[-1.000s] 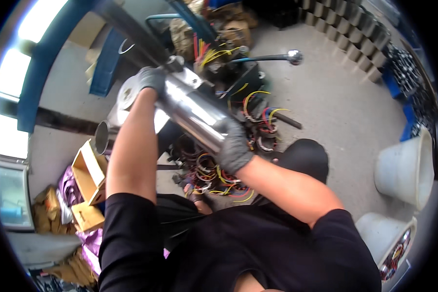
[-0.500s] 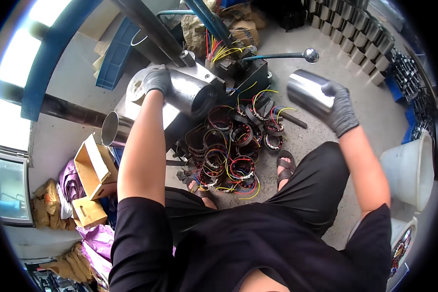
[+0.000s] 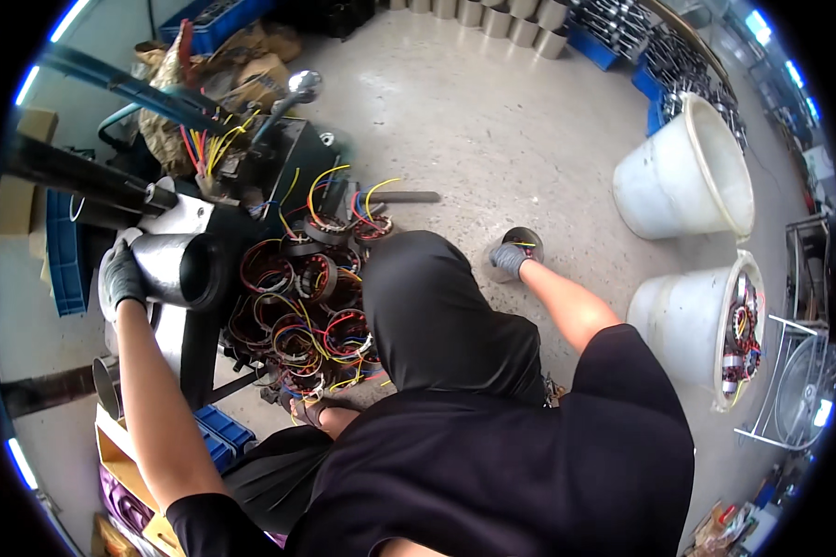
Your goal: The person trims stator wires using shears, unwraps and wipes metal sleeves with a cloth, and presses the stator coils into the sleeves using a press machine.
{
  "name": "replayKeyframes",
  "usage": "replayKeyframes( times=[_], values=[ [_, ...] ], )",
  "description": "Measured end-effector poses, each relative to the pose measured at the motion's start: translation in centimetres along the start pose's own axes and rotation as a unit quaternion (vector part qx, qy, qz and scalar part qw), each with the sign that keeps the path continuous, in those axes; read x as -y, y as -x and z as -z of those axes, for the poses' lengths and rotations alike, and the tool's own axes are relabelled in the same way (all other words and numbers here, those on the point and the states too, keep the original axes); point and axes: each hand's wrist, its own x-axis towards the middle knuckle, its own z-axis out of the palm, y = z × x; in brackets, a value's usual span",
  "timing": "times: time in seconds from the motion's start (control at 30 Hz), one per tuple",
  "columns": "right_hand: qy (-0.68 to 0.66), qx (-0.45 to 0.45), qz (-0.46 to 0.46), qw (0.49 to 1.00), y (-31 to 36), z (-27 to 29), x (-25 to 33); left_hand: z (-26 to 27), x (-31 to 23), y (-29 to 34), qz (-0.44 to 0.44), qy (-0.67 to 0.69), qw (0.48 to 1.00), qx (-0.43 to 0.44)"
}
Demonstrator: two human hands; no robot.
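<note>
My left hand [image 3: 124,278], in a grey glove, grips the flanged end of a thick metal cylinder [image 3: 166,267] lying on its side on the machine's bench [image 3: 167,330]. The cylinder's dark open end points right. Out to the right, low by the floor, my gloved right hand [image 3: 508,259] is closed on the wall of a short metal sleeve [image 3: 535,239]. Some yellow wire shows inside that sleeve; the fingers within are partly hidden. Between my hands, wound stator rings [image 3: 318,278] with coloured leads lie heaped beside the bench.
A ball-ended lever [image 3: 305,86] rises from the machine. Two white tubs [image 3: 664,190] lie tilted at the right, the nearer one [image 3: 670,320] holding stators. Metal sleeves [image 3: 497,20] stand in rows at the back, beside blue bins [image 3: 592,48] of shafts. A fan [image 3: 801,390] stands far right.
The view has swung right. My right hand has lowered from mid-air to the floor, with a sleeve in its grip. My left hand stays on the thick cylinder.
</note>
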Motion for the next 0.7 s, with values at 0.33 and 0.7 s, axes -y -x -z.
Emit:
replayKeyframes(
  times=[0.33, 0.7],
  values=[
    [-0.261, 0.14, -0.259, 0.919, 3.4, 11.7, 1.0, 1.2, 6.2, -2.9, 0.063, 0.129, 0.989, 0.023],
    [-0.149, -0.166, -0.421, 0.879, 5.4, 9.1, -15.2, 2.2, 8.1, -1.4, 0.085, 0.26, 0.962, -0.012]
  ],
)
